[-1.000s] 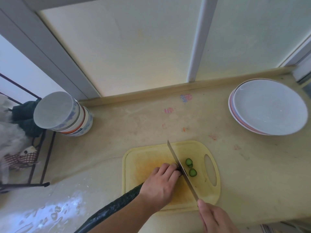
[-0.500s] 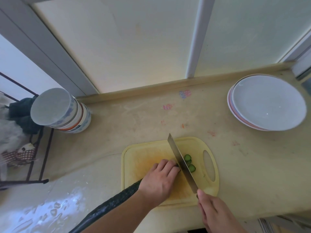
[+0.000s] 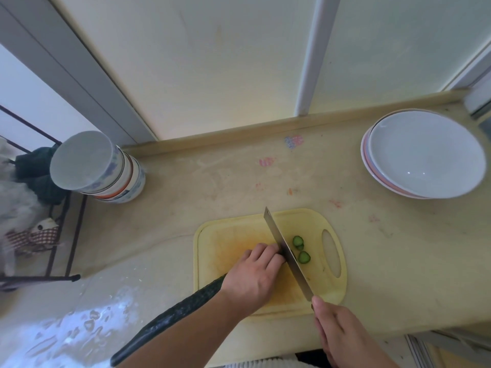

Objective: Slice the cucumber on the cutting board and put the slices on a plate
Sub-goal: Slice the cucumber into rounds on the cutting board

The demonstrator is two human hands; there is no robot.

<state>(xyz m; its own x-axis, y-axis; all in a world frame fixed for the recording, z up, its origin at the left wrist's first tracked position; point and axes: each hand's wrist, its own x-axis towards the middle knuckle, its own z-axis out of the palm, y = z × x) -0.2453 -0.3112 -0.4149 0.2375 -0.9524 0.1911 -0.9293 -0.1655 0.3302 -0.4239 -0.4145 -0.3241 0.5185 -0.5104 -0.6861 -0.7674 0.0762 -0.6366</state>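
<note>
A long dark green cucumber (image 3: 175, 317) lies across the near left edge of the yellow cutting board (image 3: 313, 224). My left hand (image 3: 252, 277) holds its cut end down on the board, fingers curled over it. My right hand (image 3: 342, 338) grips the handle of a wide knife (image 3: 287, 252), whose blade stands on edge right against my left fingertips. Three cucumber slices (image 3: 301, 249) lie just right of the blade. Stacked white plates (image 3: 425, 155) sit at the back right.
A stack of upturned bowls (image 3: 106, 168) stands at the back left beside a dark wire rack (image 3: 53, 235) holding cloths. The beige counter ends close in front of me. A wet patch (image 3: 79, 330) covers its near left part.
The view shifted slightly. The knife has stayed against my left fingertips at the cucumber's cut end, and both hands kept their places. The same slices lie beside the blade.
</note>
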